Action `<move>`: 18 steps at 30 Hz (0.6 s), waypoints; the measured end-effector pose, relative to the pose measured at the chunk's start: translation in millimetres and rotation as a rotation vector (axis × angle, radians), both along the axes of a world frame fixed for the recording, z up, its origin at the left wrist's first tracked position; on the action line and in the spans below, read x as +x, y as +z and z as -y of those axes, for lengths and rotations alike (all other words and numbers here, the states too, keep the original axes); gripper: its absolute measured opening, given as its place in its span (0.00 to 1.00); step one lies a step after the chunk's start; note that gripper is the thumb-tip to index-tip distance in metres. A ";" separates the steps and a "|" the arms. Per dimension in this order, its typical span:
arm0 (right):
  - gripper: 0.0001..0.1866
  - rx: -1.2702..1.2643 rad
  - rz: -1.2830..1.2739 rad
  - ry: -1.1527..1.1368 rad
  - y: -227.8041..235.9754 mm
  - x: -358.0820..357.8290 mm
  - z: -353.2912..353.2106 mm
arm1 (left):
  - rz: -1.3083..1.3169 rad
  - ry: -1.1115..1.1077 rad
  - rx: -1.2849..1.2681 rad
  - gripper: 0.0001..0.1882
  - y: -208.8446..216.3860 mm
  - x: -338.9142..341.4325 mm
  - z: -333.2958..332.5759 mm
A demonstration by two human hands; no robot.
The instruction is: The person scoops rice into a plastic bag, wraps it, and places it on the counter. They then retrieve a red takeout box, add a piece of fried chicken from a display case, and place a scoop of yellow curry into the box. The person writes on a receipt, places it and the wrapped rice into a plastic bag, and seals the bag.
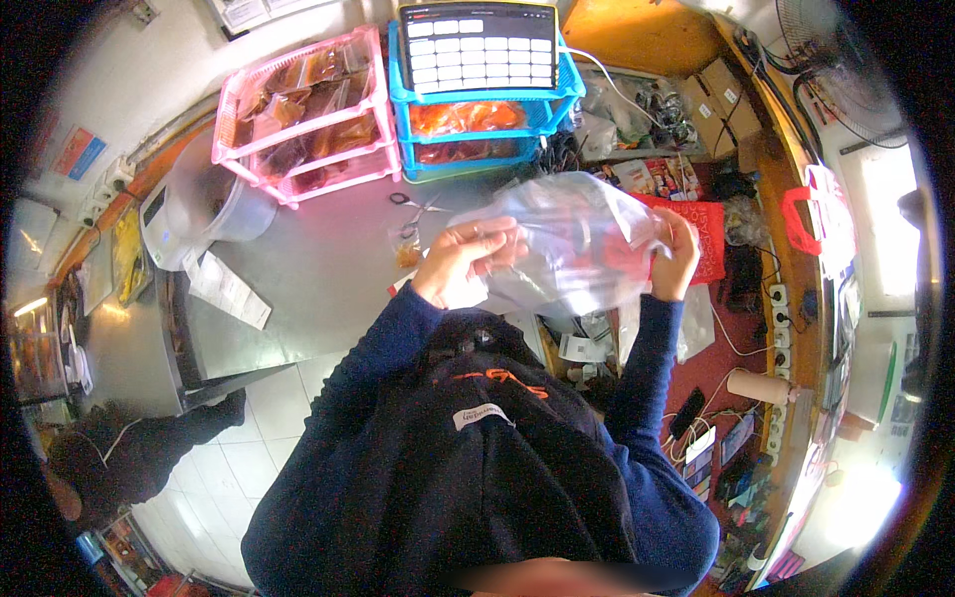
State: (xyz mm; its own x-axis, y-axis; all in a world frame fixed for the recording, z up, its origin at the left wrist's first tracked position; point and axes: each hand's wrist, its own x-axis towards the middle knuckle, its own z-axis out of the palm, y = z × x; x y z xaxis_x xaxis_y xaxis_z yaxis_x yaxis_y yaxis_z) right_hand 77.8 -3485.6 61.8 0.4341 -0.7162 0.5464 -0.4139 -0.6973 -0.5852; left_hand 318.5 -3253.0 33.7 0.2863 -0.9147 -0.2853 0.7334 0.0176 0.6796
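Note:
A clear plastic bag (577,244) is stretched out between my hands, above the right part of the metal table. My left hand (466,261) pinches its left edge between thumb and fingers. At the opposite side, my right hand (676,249) is closed on the bag's upper right edge. Whether anything lies inside the bag I cannot tell, as its film is creased and shiny. Just beyond my left hand lie a pair of scissors (406,200) and a small clear packet with orange-brown contents (408,251).
A pink tiered basket (308,154) with brown packets and a blue one (485,134) with orange packets stand at the back, a tablet (479,48) on top. Left is a white label printer (179,214) with a paper strip (227,289). Another person (129,448) is at lower left.

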 end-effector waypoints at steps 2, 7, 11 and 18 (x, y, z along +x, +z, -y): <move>0.05 -0.085 -0.008 -0.175 11.7 23.5 -12.7 | 0.034 0.109 0.135 0.16 -9.3 1.3 1.7; 0.20 0.138 -0.217 0.582 18.9 109.1 -105.0 | 0.065 -0.017 -0.062 0.18 -22.2 -9.3 9.2; 0.14 0.083 -0.082 0.456 -4.6 124.3 -98.6 | 0.616 0.204 0.081 0.11 -39.4 55.1 -21.0; 0.29 0.113 -0.262 0.318 -10.4 124.1 -75.3 | 1.390 0.930 0.518 0.09 -57.7 99.4 -46.8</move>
